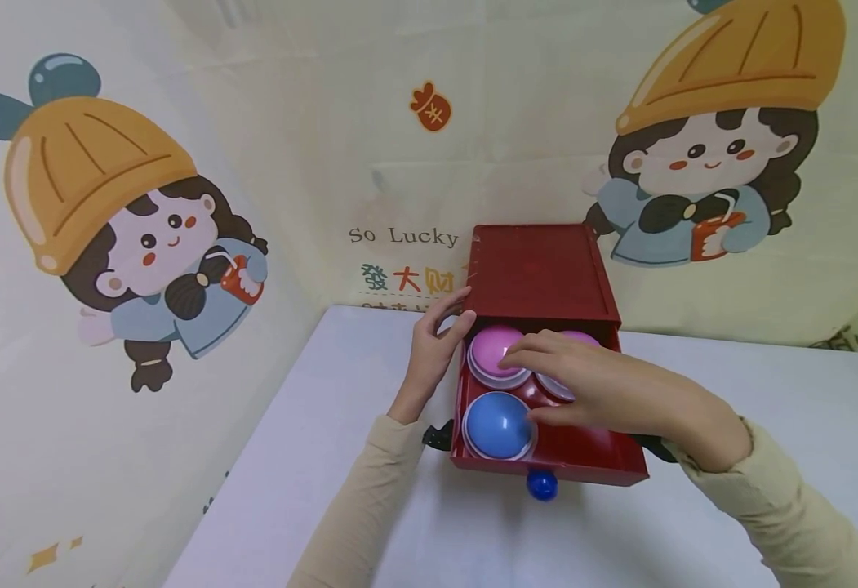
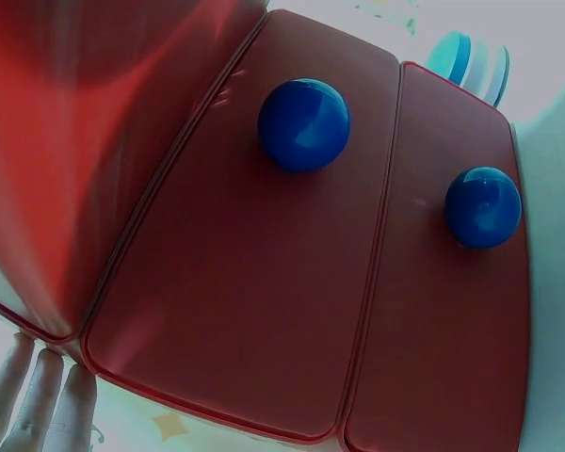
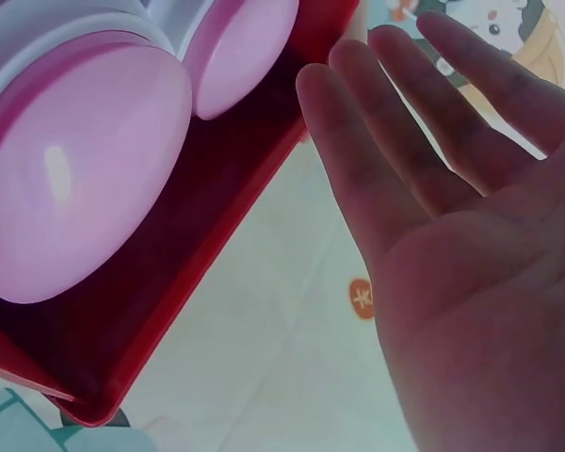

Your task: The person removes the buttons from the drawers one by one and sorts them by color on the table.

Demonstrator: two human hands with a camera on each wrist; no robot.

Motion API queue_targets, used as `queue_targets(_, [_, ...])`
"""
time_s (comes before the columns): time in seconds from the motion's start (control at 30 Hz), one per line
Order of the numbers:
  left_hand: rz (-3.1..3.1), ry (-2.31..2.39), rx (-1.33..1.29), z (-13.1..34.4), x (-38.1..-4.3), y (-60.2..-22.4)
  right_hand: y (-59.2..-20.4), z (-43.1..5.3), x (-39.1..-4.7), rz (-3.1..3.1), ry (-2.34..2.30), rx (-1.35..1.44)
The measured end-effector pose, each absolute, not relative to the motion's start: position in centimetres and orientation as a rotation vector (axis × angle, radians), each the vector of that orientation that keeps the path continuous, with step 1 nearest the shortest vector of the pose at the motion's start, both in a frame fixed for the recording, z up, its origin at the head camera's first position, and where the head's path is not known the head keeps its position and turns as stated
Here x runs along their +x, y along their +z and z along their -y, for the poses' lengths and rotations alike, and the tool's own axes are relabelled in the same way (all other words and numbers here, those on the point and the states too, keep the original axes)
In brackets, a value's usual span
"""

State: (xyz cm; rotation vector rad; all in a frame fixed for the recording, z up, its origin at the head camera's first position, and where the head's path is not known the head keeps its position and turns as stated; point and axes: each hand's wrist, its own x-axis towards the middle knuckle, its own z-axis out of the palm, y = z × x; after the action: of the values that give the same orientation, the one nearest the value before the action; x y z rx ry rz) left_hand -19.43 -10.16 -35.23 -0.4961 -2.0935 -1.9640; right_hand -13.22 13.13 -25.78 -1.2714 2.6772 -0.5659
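Note:
A red box (image 1: 542,273) stands on the table with its drawer (image 1: 546,467) pulled out. In the drawer lie round, dome-topped containers with white rims: a pink container (image 1: 497,349), a second pink container (image 1: 581,336) partly behind my right hand, and a blue container (image 1: 498,423) at the front left. My right hand (image 1: 597,384) hovers over the drawer, fingers extended across the pink ones and thumb beside the blue one. In the right wrist view its fingers (image 3: 395,141) are straight, with nothing held. My left hand (image 1: 432,351) rests its fingers along the box's left side.
A blue knob (image 1: 542,485) sits on the drawer front. Further blue knobs (image 2: 304,125) stick out of red panels in the left wrist view, near a teal-and-white round object (image 2: 468,68). Dark pieces (image 1: 439,436) protrude beside the drawer. A printed cloth (image 1: 296,163) hangs behind the white tabletop (image 1: 326,367).

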Motion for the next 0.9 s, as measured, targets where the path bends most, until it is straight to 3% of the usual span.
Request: queue_targets(0.9, [2.111, -1.961, -0.498, 10.2, -19.2, -34.9, -26.4, -11.1, -13.6, -2.532, -0.498, -1.49])
